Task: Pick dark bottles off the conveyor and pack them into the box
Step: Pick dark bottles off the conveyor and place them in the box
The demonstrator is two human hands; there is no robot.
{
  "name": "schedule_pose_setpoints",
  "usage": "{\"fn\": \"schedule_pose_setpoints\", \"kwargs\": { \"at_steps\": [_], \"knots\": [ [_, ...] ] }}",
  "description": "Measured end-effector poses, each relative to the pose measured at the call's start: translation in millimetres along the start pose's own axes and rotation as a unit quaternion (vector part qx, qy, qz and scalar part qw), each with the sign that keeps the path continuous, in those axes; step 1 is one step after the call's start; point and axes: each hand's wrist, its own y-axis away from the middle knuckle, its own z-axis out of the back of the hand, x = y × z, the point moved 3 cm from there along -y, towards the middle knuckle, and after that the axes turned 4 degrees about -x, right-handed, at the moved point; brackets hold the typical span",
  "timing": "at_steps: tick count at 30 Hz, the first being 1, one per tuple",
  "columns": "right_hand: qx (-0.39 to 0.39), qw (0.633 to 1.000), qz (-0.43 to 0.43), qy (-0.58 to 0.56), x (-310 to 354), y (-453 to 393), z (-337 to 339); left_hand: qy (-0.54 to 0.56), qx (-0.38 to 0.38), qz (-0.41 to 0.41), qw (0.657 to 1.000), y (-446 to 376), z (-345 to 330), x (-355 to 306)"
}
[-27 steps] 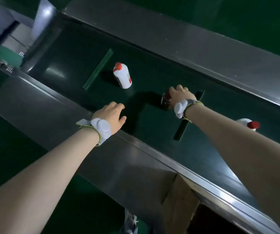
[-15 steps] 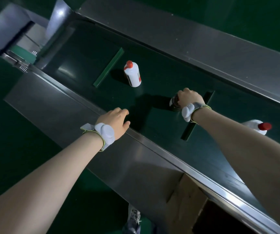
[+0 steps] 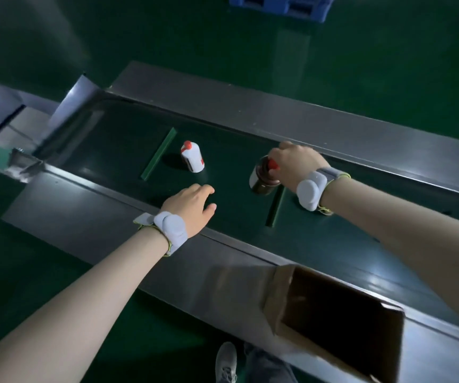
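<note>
A dark brown bottle point(image 3: 261, 180) with a red cap hangs just above the green conveyor belt point(image 3: 118, 150), and my right hand point(image 3: 294, 164) is shut on its neck. My left hand point(image 3: 191, 207) rests at the belt's near edge with fingers loosely spread and holds nothing. An open cardboard box point(image 3: 339, 319) stands below the conveyor's near rail at the lower right; its inside is too dark to read.
A white bottle point(image 3: 192, 157) with a red cap lies on the belt left of the dark one. Two green cleats point(image 3: 158, 153) cross the belt. Steel side rails point(image 3: 250, 109) run along both sides. A blue pallet point(image 3: 281, 4) sits on the far floor.
My right hand has lifted the dark bottle off the belt, so its body now shows under the hand. The view has tilted up and more of the box has come into sight.
</note>
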Motion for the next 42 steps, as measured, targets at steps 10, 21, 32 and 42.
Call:
{"fn": "schedule_pose_setpoints", "kwargs": {
  "at_steps": [10, 21, 32, 42],
  "knots": [
    [-0.032, 0.997, -0.068, 0.003, 26.8, 178.3, 100.1, -0.074, 0.039, -0.153, 0.985, 58.9, 33.5, -92.5],
    [0.098, 0.99, -0.102, 0.018, 35.6, 263.2, 35.0, -0.108, 0.095, -0.221, 0.965, 93.5, -24.1, -152.0],
    [0.141, 0.987, -0.07, -0.027, 14.2, 222.4, -150.4, -0.121, 0.198, -0.178, 0.956, 62.7, -109.0, -155.2],
    [0.199, 0.98, 0.018, -0.019, -0.6, 185.1, -281.1, -0.11, 0.226, -0.164, 0.954, 29.6, -169.4, -165.8]
  ]
}}
